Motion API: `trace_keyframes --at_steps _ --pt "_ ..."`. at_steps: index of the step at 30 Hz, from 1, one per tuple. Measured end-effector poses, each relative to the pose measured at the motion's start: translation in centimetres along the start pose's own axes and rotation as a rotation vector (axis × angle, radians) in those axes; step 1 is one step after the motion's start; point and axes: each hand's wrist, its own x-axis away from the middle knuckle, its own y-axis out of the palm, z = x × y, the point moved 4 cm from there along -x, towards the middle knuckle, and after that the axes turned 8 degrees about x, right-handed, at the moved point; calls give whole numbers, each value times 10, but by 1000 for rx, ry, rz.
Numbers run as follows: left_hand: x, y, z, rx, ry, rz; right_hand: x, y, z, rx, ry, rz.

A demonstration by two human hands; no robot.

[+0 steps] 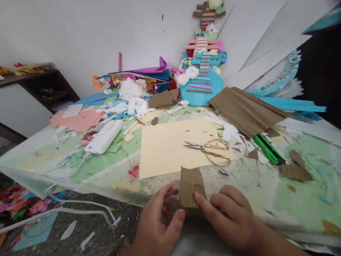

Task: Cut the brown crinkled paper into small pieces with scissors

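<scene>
A small piece of brown crepe paper (pixel 190 184) sits at the table's front edge. My right hand (pixel 233 218) grips its lower right part, the index finger lying on top and the other fingers curled. On the left side of the paper, my left hand (pixel 159 220) is open, thumb and fingers apart with nothing between them. Just beyond the hands lies a cream sheet (pixel 163 148), and gold-handled scissors (pixel 203 146) rest on its right part with the blades slightly parted. Brown paper scraps are scattered around the scissors.
A green cutter knife (pixel 269 149) lies at right below a larger folded brown crepe sheet (pixel 246 109). To the left are a white power strip (pixel 105 137) and its cable. A blue paper instrument (pixel 201 87) leans at the back wall. Colourful flowers (pixel 21 197) cover the floor at left.
</scene>
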Motion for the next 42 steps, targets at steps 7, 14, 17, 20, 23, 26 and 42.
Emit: trace_keyframes --at_steps 7,14,17,20,23,26,42 --pt "-32 24 -1 659 -367 -288 -17 3 -3 13 68 48" --pt "-74 10 20 -146 -90 -436 -40 -6 44 -139 325 -94" --pt "-86 8 30 -313 23 -505 -48 -1 56 -303 305 -229" --pt "-97 6 32 -266 22 -476 -54 6 59 -442 278 -291" --pt "-109 7 26 -12 -65 -438 -56 13 62 -558 417 -230" --pt "-120 16 17 405 -207 -370 -54 24 70 -755 744 -80" --pt "-172 13 -23 903 -388 185 -33 57 142 64 530 -866"
